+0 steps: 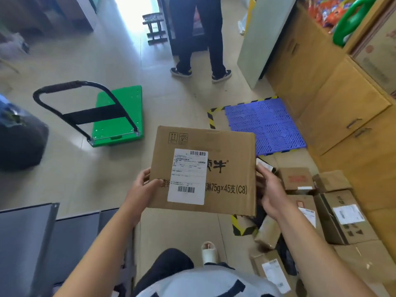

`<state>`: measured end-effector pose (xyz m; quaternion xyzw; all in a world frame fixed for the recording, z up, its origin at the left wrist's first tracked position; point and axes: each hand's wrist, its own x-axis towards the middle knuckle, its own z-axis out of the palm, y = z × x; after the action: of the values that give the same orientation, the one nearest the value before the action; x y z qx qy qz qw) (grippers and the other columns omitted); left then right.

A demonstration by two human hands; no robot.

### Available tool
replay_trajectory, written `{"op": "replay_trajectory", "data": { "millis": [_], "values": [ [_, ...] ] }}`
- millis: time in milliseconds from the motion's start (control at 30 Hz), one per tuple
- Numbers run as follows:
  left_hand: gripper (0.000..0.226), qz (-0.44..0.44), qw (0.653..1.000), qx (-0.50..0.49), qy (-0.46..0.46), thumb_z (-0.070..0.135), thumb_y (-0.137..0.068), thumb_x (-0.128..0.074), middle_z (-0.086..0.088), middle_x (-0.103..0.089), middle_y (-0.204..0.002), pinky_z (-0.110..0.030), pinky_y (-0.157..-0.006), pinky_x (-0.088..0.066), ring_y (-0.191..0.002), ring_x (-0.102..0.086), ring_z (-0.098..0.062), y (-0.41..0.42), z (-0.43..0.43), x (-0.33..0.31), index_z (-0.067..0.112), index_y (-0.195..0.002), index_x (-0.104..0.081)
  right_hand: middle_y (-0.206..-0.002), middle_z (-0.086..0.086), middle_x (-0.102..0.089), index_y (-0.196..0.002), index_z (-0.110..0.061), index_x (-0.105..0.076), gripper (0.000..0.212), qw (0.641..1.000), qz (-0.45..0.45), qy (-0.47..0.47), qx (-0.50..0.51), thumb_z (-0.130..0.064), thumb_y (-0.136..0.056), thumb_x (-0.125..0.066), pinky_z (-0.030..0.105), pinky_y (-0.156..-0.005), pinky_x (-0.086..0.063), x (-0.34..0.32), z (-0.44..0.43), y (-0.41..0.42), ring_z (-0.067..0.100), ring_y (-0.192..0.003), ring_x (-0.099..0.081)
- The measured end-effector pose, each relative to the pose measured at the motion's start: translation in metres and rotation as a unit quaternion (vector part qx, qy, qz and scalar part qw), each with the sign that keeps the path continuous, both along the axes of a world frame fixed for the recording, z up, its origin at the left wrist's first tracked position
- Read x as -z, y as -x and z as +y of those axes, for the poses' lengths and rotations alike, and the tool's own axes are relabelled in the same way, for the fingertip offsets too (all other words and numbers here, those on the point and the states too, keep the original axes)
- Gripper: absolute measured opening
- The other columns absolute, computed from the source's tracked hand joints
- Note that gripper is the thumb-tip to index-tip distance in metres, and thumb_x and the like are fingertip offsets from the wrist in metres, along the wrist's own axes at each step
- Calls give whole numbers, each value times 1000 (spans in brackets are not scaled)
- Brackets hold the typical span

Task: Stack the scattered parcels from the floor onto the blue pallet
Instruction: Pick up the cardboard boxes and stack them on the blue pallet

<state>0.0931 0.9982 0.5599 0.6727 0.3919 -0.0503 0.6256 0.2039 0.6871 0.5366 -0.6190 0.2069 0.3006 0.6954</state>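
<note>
We hold one cardboard parcel [227,146] up in front of us, clear of the floor, with its broad face turned toward us. Its long axis runs left to right and its print stands upright. Our left hand [147,185] grips the left edge, with the thumb curled onto the front face. Our right hand [270,189] clasps the right edge, with the fingers wrapped behind.

The printing reads "75g×45支(C8)", with a large "牛" and ® above it. Arrow and sun handling marks sit at the top left. A white shipping label [188,176] carries barcodes, and its text is too small to read.

The blue pallet [265,125] lies on the floor beyond the parcel, edged with yellow-black tape [211,116]. More parcels [334,211] lie to our right.
</note>
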Motion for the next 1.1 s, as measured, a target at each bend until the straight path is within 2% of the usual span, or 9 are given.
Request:
{"op": "replay_trajectory", "data": {
  "millis": [100,167,300,433,533,700,900,1033,1100],
  "values": [
    [53,10,1000,21,9,25,-76,-70,2,-68,-115,-39,-81,-55,-95,-69,-20,-53,18,7,28,-126,-54,-125,2,-66,-118,-31,-70,43,1000,-7,11,0,-59,-94,-50,40,-86,-45,0,16,-45,23,-120,-55],
    [38,16,999,36,22,18,-89,-65,-1,-69,-115,-37,-81,-54,-95,-68,-20,-94,31,17,25,-125,-55,-121,3,-68,-122,-28,-68,43,1000,-4,28,13,-56,-97,-48,37,-80,-45,3,24,-81,23,-116,-58],
    [19,39,994,87,52,27,-96,-59,-5,-73,-107,-44,-94,-53,-100,-68,-24,-189,59,34,28,-115,-57,-108,1,-71,-121,-25,-69,46,997,18,58,52,-57,-96,-48,38,-76,-46,9,44,-152,19,-101,-62],
    [31,43,987,128,84,41,-99,-50,-4,-71,-110,-35,-80,-50,-100,-65,-19,-286,90,41,22,-122,-57,-108,3,-67,-112,-25,-69,41,992,39,68,96,-56,-97,-47,37,-70,-45,3,70,-222,19,-92,-59],
    [41,61,977,176,104,57,-97,-44,4,-69,-114,-40,-87,-49,-108,-63,-17,-359,114,33,28,-120,-63,-108,1,-67,-108,-29,-68,38,987,55,72,135,-57,-97,-45,36,-72,-47,-10,85,-271,19,-92,-60],
    [47,78,959,238,131,64,-95,-38,-3,-64,-123,-51,-100,-46,-114,-61,-26,-477,130,15,38,-128,-57,-105,0,-66,-111,-29,-67,39,977,63,81,188,-57,-98,-44,36,-69,-46,-18,94,-338,18,-91,-60],
    [34,97,939,309,118,64,-95,-38,-4,-64,-122,-50,-98,-46,-112,-60,-26,-612,107,15,43,-112,-59,-114,1,-65,-103,-33,-66,30,958,77,76,266,-56,-97,-49,39,-78,-48,2,88,-417,18,-102,-59],
    [36,113,936,323,90,61,-97,-37,-1,-65,-105,-45,-95,-43,-100,-59,-22,-699,84,20,37,-98,-64,-120,7,-65,-116,-27,-67,43,948,101,41,300,-60,-93,-52,41,-82,-50,30,82,-481,24,-104,-61],
    [40,129,934,326,70,62,-96,-38,-1,-64,-98,-46,-98,-41,-98,-58,-22,-743,74,19,32,-96,-65,-117,5,-64,-110,-29,-67,37,942,117,30,314,-59,-92,-54,41,-84,-49,36,82,-513,23,-102,-60]
  ]
}}
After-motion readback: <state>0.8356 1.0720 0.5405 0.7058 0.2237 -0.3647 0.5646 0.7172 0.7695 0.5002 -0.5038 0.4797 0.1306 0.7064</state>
